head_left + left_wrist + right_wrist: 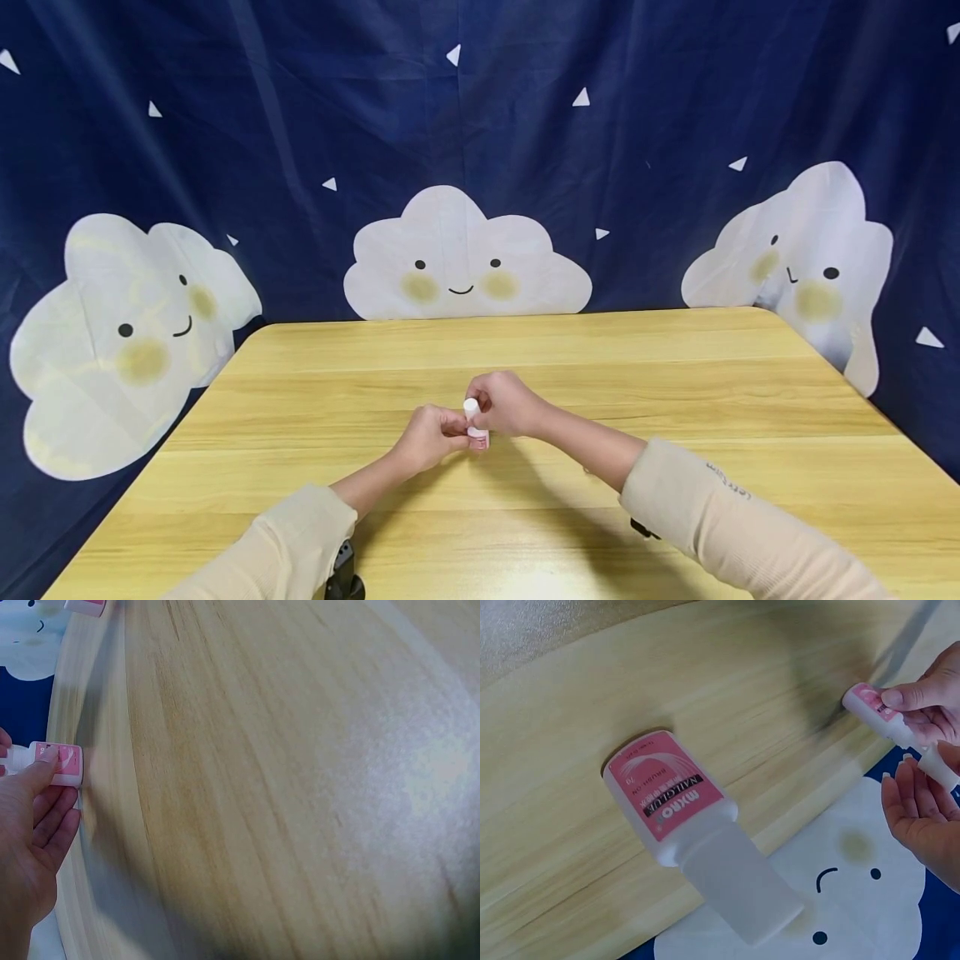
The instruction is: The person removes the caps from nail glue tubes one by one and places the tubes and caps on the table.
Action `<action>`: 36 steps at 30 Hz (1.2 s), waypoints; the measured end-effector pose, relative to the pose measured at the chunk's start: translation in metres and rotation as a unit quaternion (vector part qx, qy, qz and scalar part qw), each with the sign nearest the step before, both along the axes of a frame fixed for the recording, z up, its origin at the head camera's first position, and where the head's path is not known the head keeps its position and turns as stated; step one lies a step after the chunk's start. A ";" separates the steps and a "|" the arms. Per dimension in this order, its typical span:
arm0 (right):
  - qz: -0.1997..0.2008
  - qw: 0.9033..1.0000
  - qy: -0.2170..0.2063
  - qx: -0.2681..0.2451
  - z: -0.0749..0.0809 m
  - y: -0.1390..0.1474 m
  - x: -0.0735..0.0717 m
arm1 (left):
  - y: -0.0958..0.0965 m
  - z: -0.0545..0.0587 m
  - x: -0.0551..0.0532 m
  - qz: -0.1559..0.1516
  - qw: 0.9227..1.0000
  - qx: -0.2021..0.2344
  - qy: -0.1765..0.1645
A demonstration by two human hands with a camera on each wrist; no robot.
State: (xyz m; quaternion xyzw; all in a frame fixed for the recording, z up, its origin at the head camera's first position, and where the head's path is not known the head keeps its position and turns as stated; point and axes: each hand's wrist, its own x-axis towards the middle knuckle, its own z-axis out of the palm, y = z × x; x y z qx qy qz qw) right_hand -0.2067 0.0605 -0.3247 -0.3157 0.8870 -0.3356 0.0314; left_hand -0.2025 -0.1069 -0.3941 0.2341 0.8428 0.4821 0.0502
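Note:
A small white nail glue bottle point(478, 443) with a pink label is held near the middle of the table. My left hand point(427, 437) pinches its body, the thumb lying across the label point(67, 759) in the left wrist view. My right hand point(512, 404) grips the white cap point(471, 406) from above. In the right wrist view the cap point(936, 768) sits just off the end of the bottle's narrow neck point(901, 735). A second nail glue bottle point(679, 796), capped, stands close to the right wrist camera; the right forearm largely hides it in the head view.
The light wood table point(300, 375) stretches out on all sides of the hands. Behind its far edge hangs a dark blue curtain point(300, 100) with smiling white clouds point(465, 275). A black wrist device point(343, 575) shows below the left sleeve.

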 end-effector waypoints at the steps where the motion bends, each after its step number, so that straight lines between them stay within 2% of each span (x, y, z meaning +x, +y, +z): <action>1: -0.001 1.000 0.000 0.001 0.001 0.000 0.000 | 0.000 0.000 0.000 0.000 1.000 0.000 0.001; 13: -0.007 0.999 -0.017 0.027 0.006 0.003 0.000 | 0.001 -0.001 0.000 -0.004 1.000 0.002 0.007; 22: 0.012 0.999 0.014 0.049 0.011 0.008 -0.002 | 0.001 -0.001 -0.001 0.009 1.000 -0.003 0.000; 36: 0.007 0.996 0.027 0.088 0.017 0.013 -0.004 | 0.002 -0.001 -0.001 -0.004 1.000 0.012 0.001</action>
